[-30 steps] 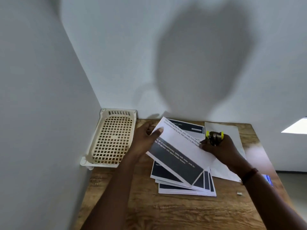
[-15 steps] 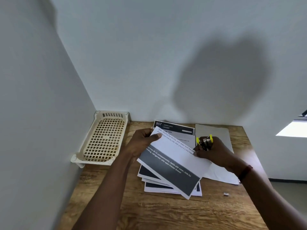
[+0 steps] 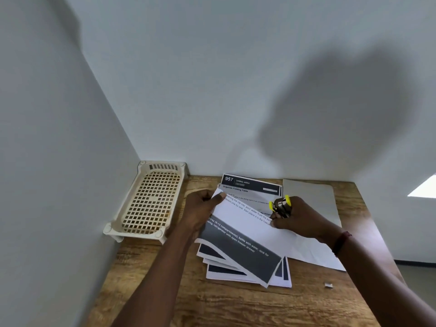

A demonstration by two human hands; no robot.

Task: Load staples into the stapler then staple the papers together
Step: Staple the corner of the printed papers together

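The left hand pinches the far corner of the top sheet, thumb on its face, lifting it off the stack of printed papers beneath. The right hand curls around a small yellow-trimmed stapler, its fingertips on the sheet's right edge. A cream perforated tray sits left of the left hand. A small staple strip lies on the wooden table, nearer the person than the right hand.

Left hand and right hand, stapler in the latter, on top sheet of paper stack.
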